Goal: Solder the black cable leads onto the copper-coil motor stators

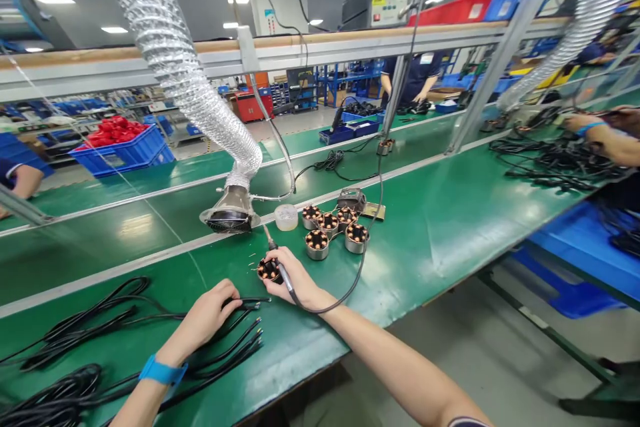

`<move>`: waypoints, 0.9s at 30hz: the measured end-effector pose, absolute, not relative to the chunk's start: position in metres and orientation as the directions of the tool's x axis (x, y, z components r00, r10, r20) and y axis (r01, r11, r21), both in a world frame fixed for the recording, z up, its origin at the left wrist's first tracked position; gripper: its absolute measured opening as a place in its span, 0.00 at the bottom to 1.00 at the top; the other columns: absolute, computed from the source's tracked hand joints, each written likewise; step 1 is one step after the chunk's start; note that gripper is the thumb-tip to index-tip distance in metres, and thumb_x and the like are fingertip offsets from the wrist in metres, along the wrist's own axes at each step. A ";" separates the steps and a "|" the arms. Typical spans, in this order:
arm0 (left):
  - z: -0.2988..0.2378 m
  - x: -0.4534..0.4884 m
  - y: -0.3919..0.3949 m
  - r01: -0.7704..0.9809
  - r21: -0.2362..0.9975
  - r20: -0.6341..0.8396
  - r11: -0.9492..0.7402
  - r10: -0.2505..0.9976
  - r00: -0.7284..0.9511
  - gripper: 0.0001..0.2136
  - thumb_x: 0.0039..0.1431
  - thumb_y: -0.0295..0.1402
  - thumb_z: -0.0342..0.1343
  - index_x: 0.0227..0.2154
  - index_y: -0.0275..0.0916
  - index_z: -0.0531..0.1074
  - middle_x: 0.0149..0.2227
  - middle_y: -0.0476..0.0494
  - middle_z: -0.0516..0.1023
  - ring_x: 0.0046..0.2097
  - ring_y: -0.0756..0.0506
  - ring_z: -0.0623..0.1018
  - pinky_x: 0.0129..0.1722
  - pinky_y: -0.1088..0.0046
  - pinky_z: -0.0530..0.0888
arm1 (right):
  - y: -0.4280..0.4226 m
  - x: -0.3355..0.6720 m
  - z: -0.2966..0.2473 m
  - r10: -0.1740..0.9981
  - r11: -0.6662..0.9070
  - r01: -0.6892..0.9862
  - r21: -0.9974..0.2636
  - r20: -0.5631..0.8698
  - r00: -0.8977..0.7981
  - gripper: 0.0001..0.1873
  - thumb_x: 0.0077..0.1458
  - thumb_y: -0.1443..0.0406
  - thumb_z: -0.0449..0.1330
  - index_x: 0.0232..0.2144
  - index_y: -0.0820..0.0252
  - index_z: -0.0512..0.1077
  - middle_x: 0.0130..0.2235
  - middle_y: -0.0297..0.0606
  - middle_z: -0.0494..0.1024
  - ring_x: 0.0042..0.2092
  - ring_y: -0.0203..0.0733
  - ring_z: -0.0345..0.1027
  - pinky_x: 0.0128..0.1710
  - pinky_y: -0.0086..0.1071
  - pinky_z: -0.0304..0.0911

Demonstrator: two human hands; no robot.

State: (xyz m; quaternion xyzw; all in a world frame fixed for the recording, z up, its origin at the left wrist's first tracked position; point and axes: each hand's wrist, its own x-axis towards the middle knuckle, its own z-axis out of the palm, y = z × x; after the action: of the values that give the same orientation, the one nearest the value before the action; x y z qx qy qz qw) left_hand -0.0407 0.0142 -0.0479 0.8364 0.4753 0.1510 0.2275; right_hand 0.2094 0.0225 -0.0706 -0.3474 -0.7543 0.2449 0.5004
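My right hand (296,275) is closed round a soldering iron (285,275), its tip pointing up and away. The same hand's fingers touch a motor stator (267,269) with copper windings, which is partly hidden behind them. To its left, my left hand (216,310) pinches a black cable (250,299) close to its stripped end. Several more black cables (240,347) lie beneath and beside that hand, their coloured wire ends facing right. Several other stators (317,245) stand grouped beyond my right hand.
A fume extraction hood (229,210) hangs low over the bench behind my hands. Beside it sits a small round translucent container (286,217). A soldering iron stand (352,199) is behind the stators. Coiled cables (60,393) lie at left; a co-worker's arm (607,140) is at far right.
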 end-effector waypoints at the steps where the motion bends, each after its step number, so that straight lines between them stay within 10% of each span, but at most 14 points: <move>1: -0.045 -0.039 0.013 0.724 0.529 0.055 -0.442 0.870 0.490 0.15 0.65 0.44 0.49 0.30 0.40 0.72 0.34 0.45 0.75 0.35 0.45 0.74 0.37 0.71 0.69 | 0.023 0.211 -0.070 0.766 0.643 0.271 -0.717 0.587 -0.264 0.24 0.51 0.69 0.64 0.50 0.55 0.65 0.44 0.36 0.67 0.43 0.38 0.65 0.45 0.30 0.63; 11: -0.007 -0.050 0.023 0.543 0.773 0.212 -0.328 0.940 0.267 0.16 0.61 0.42 0.55 0.42 0.36 0.79 0.20 0.53 0.65 0.24 0.52 0.61 0.26 0.76 0.58 | 0.037 0.201 -0.064 0.790 0.605 0.272 -0.749 0.519 -0.327 0.23 0.52 0.67 0.65 0.50 0.54 0.66 0.47 0.38 0.70 0.48 0.44 0.67 0.52 0.37 0.62; 22: -0.010 -0.028 0.024 0.420 0.844 0.260 -0.333 0.940 0.222 0.15 0.62 0.42 0.54 0.39 0.36 0.80 0.33 0.44 0.80 0.34 0.47 0.74 0.35 0.74 0.69 | 0.029 0.175 -0.047 0.815 0.579 0.195 -0.792 0.557 -0.160 0.17 0.54 0.65 0.64 0.46 0.54 0.68 0.48 0.39 0.71 0.50 0.45 0.68 0.53 0.40 0.63; 27: -0.017 -0.024 0.018 0.402 0.856 0.245 -0.325 0.940 0.237 0.16 0.63 0.44 0.53 0.35 0.36 0.79 0.28 0.46 0.78 0.31 0.48 0.73 0.32 0.75 0.68 | 0.024 0.158 -0.028 0.848 0.518 -0.025 -0.855 0.517 -0.117 0.12 0.56 0.66 0.61 0.43 0.54 0.67 0.40 0.34 0.72 0.39 0.38 0.72 0.39 0.31 0.69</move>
State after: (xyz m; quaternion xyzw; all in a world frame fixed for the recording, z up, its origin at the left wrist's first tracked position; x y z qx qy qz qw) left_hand -0.0235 0.0181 -0.0169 0.7099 0.4725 0.3979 0.3384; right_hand 0.1579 0.0245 -0.0277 -0.3181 -0.6468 0.3741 0.5835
